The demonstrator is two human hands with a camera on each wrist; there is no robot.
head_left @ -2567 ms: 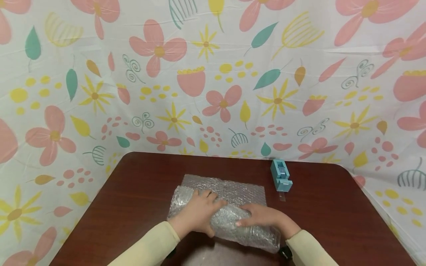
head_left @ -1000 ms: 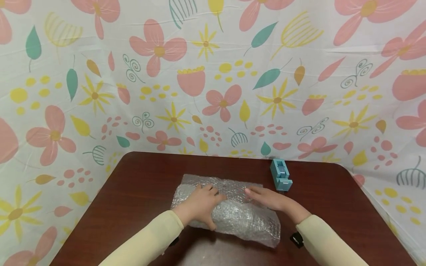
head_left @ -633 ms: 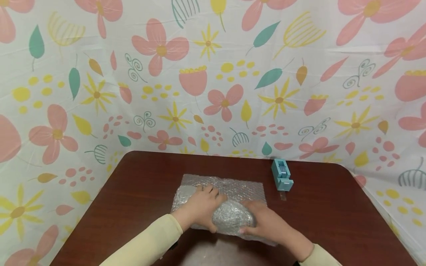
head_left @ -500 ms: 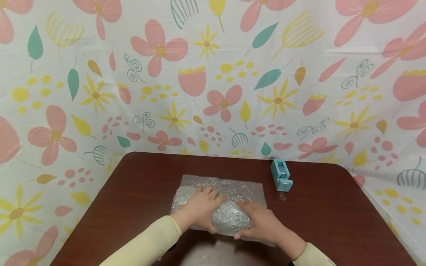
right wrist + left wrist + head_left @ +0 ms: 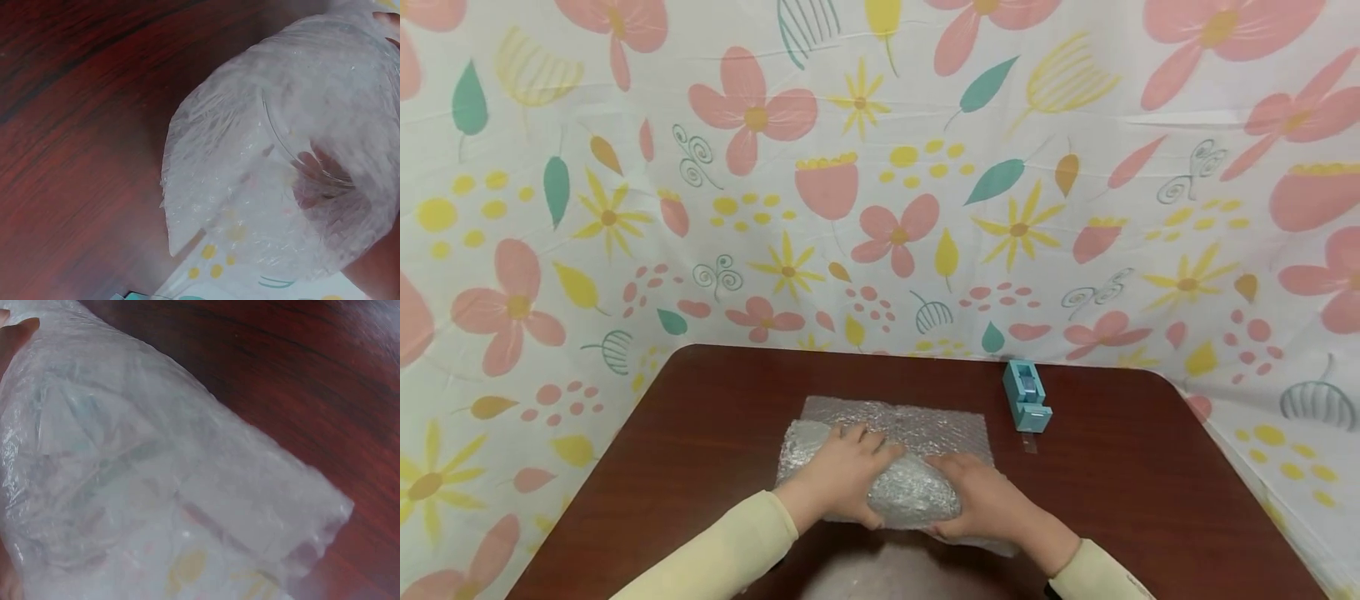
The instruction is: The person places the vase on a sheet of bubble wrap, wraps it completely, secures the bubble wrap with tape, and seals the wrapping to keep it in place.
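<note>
A bundle rolled in bubble wrap point(image 5: 913, 492) lies on the table, with a flat stretch of the same sheet point(image 5: 917, 421) behind it. My left hand point(image 5: 842, 473) grips its left part from above, fingers over the far side and thumb at the near side. At the right end, my right hand point(image 5: 988, 497) grips the bundle, thumb in front and fingers behind. Through the layers in the right wrist view, a curved clear rim point(image 5: 275, 131) shows inside the roll. Loose wrap point(image 5: 269, 506) sticks out at the left end in the left wrist view.
A light blue tape dispenser point(image 5: 1028, 400) stands at the back right of the dark wooden table point(image 5: 722, 400). From its front a short strip of tape point(image 5: 1029, 443) hangs onto the tabletop. A flower-print cloth point(image 5: 895, 275) hangs behind the table.
My right hand has come down from over the flat sheet and now holds the roll's right end, pressing the loose wrap there inward. My left hand has kept its grip.
</note>
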